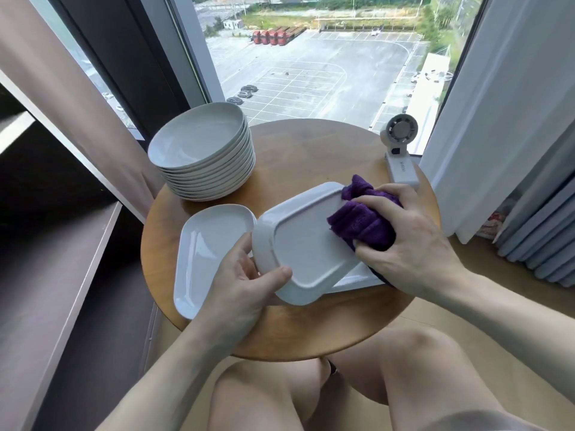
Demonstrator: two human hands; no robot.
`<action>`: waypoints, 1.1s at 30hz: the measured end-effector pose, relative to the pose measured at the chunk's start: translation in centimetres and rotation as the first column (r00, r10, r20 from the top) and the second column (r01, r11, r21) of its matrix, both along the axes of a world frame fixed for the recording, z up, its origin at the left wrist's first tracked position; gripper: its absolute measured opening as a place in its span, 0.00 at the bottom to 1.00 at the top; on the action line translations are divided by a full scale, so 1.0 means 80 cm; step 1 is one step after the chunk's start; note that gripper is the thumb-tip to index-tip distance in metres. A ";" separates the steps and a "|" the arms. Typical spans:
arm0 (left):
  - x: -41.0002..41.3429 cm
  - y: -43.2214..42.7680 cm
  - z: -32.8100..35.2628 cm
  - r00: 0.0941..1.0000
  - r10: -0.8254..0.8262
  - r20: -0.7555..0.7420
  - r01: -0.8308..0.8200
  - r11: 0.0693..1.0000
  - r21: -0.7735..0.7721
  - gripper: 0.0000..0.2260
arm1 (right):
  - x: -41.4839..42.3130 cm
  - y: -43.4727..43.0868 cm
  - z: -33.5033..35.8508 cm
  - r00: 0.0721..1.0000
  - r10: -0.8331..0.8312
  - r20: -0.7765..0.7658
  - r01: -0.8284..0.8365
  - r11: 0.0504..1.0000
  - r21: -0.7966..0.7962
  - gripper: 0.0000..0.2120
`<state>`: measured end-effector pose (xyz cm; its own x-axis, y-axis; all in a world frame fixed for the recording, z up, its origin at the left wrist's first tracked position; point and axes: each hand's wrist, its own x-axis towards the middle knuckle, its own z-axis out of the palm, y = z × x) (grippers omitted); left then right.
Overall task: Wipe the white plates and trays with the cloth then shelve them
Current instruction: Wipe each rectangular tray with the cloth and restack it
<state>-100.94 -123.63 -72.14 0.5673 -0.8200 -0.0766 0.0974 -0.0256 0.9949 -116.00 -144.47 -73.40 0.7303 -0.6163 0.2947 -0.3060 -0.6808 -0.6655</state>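
Note:
My left hand [245, 281] grips the near left edge of a white rectangular tray [301, 244] turned bottom side up and tilted above the round wooden table [311, 331]. My right hand [407, 237] holds a bunched purple cloth [364, 222] and presses it against the tray's underside near its right end. A second white tray [205, 250] lies face up on the table to the left. Part of another white tray [357, 276] shows beneath the held one. A stack of several round white plates [202, 154] stands at the table's back left.
A small white fan [399, 150] stands at the table's back right edge. Dark shelves [62, 259] run along the left. A large window is behind the table, with curtains [513, 119] on the right. My knees are under the near edge.

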 end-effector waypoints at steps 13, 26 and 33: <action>-0.006 0.013 0.029 0.785 0.506 0.358 -0.434 0.861 -0.266 0.17 | 0.000 -0.003 -0.010 0.988 0.033 -0.149 -0.039 0.999 -0.038 0.27; -0.021 0.018 0.026 0.395 0.178 0.901 -0.360 0.933 -0.027 0.20 | 0.003 -0.001 -0.013 0.981 0.041 -0.190 -0.052 0.997 -0.054 0.28; -0.018 0.020 0.029 0.297 -0.110 0.948 -0.419 0.877 0.234 0.20 | 0.004 -0.002 -0.012 0.980 0.044 -0.192 -0.058 0.996 -0.068 0.28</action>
<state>-102.42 -122.00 -69.86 0.5783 -0.7461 0.3301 -0.8137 -0.4981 0.2998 -115.69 -144.60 -74.40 0.8070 -0.5592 0.1898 -0.3862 -0.7429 -0.5467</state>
